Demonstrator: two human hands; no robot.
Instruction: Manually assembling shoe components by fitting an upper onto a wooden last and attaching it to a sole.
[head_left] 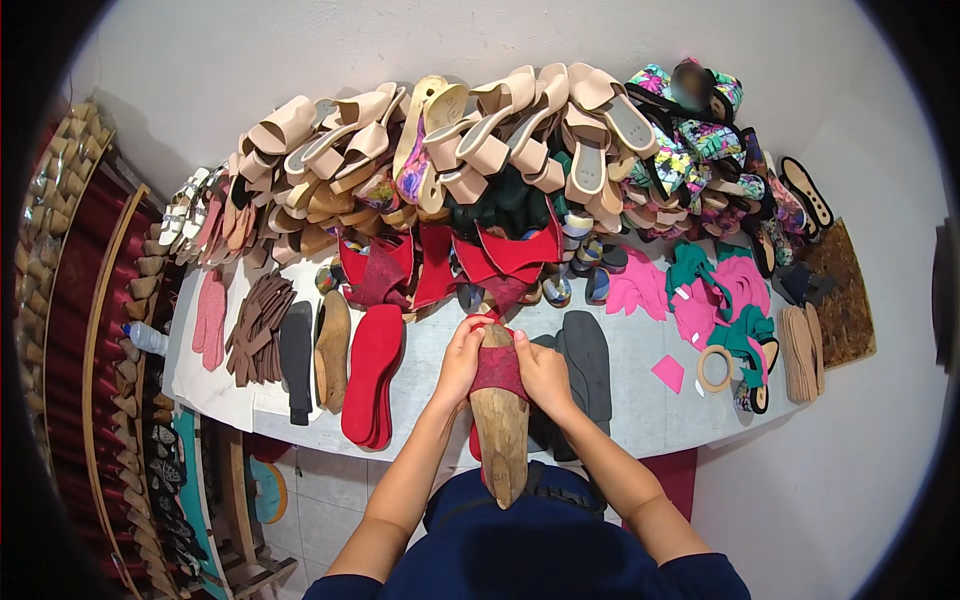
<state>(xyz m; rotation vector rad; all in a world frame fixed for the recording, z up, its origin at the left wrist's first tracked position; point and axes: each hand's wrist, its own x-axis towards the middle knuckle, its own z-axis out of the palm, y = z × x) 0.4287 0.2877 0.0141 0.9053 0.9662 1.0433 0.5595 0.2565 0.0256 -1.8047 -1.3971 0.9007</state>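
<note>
Between my hands a worn wooden shoe last (500, 430) hangs over the table's front edge, its narrow end toward my body. Dark red patterned fabric, a sandal upper (499, 373), wraps across the last near its far end. My left hand (461, 358) grips the left side, fingers curled at the fabric and the far tip. From the right, my right hand (543, 374) closes on the other side, thumb along the upper's edge. A red sole pair (372, 375) lies left of my left hand, and dark grey soles (585, 365) lie beside my right hand.
Beige heeled sandals (490, 125) pile along the wall, with floral ones (700, 150) at right. Red upper pieces (510, 255) lean below them. Brown strips (258, 330), pink and green scraps (715, 295) and a tape roll (714, 369) lie on the table (640, 400). Shelves of lasts (140, 290) stand left.
</note>
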